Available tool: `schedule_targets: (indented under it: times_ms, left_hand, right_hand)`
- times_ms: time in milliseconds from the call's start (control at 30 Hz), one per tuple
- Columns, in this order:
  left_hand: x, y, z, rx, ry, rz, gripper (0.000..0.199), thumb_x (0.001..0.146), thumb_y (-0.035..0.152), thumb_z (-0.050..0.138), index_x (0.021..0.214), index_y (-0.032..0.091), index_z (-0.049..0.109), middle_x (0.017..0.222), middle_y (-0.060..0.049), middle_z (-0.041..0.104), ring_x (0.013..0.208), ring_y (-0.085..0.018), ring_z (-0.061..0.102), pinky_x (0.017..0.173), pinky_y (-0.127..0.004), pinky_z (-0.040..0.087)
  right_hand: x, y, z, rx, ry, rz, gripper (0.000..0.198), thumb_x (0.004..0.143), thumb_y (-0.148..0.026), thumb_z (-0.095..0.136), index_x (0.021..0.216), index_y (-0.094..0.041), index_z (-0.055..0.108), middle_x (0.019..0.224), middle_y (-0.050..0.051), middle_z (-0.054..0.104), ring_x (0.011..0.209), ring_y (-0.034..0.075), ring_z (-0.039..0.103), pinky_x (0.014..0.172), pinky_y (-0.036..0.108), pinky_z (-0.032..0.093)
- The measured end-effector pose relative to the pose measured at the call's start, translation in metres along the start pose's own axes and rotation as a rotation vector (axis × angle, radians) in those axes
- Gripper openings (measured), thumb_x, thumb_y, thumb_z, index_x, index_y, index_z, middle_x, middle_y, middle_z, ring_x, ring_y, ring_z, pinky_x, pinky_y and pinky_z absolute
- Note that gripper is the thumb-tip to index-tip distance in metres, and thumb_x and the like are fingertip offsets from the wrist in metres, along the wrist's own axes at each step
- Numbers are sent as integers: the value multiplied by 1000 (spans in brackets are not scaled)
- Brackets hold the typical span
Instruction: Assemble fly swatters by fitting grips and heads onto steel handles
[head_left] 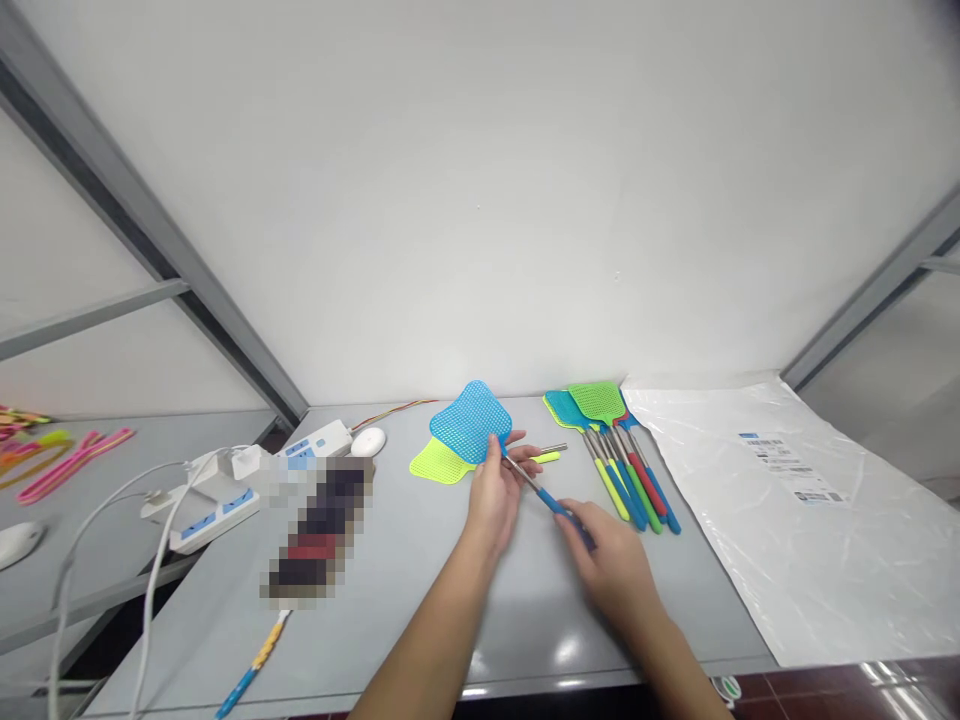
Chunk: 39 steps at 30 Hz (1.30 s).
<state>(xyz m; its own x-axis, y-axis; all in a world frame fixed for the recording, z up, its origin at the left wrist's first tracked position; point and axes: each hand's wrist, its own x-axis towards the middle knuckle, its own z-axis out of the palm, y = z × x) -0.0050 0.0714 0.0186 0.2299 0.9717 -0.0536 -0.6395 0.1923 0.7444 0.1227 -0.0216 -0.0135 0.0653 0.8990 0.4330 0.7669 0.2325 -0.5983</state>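
A blue fly swatter (471, 418) with a metal shaft and blue grip is held above the grey table. My left hand (495, 485) grips it at the base of its mesh head, thumb on top. Around the blue grip, my right hand (611, 555) is closed. Behind and partly under the blue one lies a yellow-green fly swatter (439, 463), its middle hidden by my left hand. To the right, several fly swatters (598, 402) lie in a stack, with green, blue, yellow and red grips fanned toward me.
A white plastic mailing bag (795, 530) with labels covers the table's right side. On the left are power strips (217, 515) with white cables, a round white disc (368, 442) and a pixelated object (322, 530) with a cord. A white wall (480, 200) rises behind.
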Motion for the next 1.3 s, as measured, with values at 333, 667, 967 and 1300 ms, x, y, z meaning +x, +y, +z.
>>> schedule_targets:
  times_ms: [333,667,967,1300]
  left_hand:
    - [-2,-11,6,131,-135,-133,49,85,55,48,110,14,57,90,-13,71,68,-17,61,66,-31,44]
    - [-1,-11,-4,317,-246,-124,44,87,48,50,112,15,62,102,-13,67,77,-16,60,66,-27,44]
    - [8,11,-8,-151,54,92,54,82,66,42,105,21,63,107,-9,66,87,-22,64,71,-34,51]
    - [21,19,-17,-84,243,135,23,84,34,61,101,19,64,107,-7,68,93,-17,65,85,-33,51]
  right_hand:
    - [-13,-9,3,-6,-69,144,29,95,-32,33,103,-20,58,72,3,67,63,18,64,57,24,41]
    - [-12,-3,-6,110,44,203,26,94,-31,38,110,-24,57,92,2,69,79,17,65,69,25,46]
    - [-16,9,0,92,163,210,17,90,-30,46,94,-21,60,86,3,67,78,16,63,68,24,48]
    - [-15,1,1,-51,60,52,30,91,-28,43,119,-21,52,96,4,69,74,16,66,66,25,48]
